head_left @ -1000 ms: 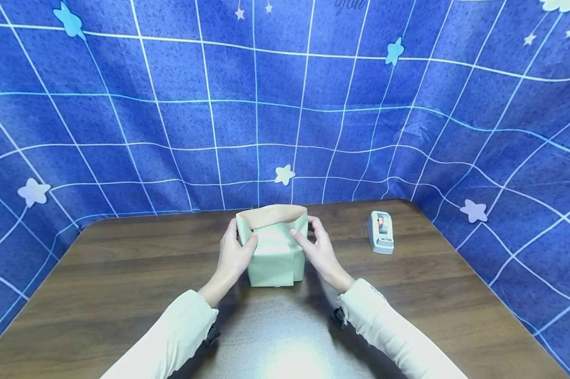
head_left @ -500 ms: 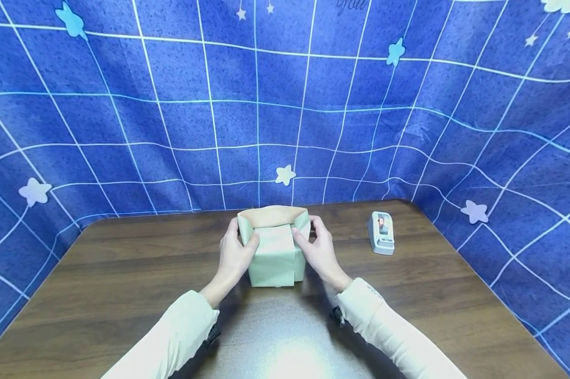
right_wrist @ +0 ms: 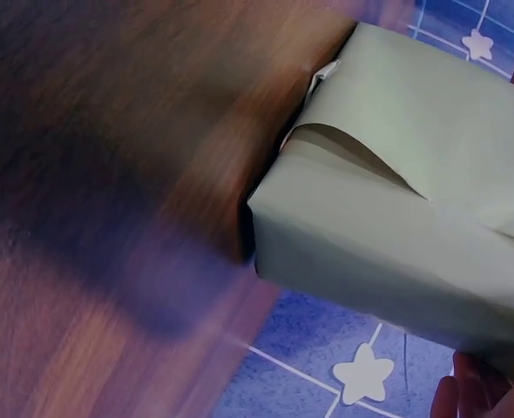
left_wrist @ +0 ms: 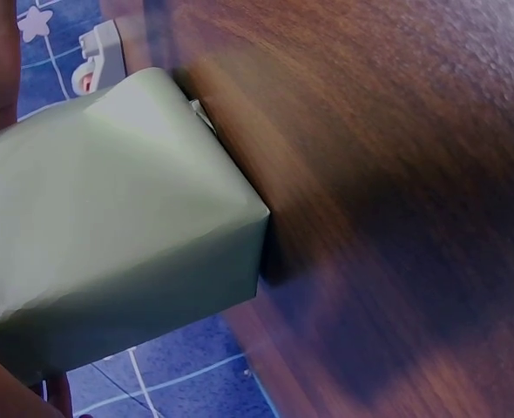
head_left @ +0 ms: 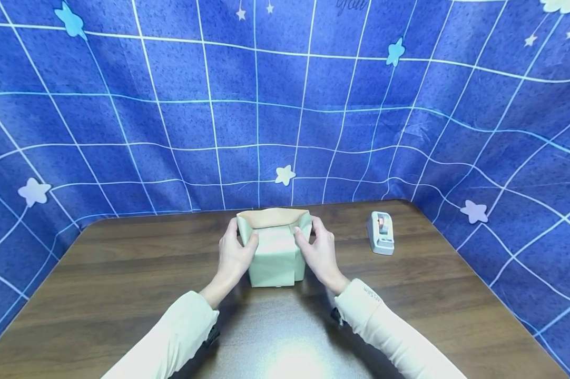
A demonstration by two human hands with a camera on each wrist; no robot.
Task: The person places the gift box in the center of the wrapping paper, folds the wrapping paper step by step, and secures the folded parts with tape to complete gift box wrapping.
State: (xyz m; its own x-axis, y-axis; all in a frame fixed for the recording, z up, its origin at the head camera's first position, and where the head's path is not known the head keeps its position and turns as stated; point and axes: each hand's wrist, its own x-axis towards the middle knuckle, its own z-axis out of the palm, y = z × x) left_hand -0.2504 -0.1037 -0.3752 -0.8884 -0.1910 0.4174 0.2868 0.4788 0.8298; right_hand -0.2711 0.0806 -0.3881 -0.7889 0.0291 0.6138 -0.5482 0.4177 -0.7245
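A box wrapped in pale green paper (head_left: 272, 271) stands upright near the back of the table. Its paper extends up past the top, with a tan inner side (head_left: 273, 217) showing along the far edge and the sides creased inward. The left hand (head_left: 234, 253) holds its left side, thumb in front and fingers around behind. On the opposite side the right hand (head_left: 320, 255) grips it the same way, thumb at the upper front corner. A loose overlapping paper flap (right_wrist: 449, 131) shows on the box in the right wrist view.
A white tape dispenser (head_left: 381, 233) sits to the right of the box on the brown wooden table (head_left: 147, 268). Behind and to the right hangs a blue curtain (head_left: 180, 121) with white lines and stars. Light glares off the near middle of the table.
The paper's upper sides have folded inward and the far edge has dropped slightly. The right thumb has shifted a little to the right. The box has stayed in place, with both hands holding it.
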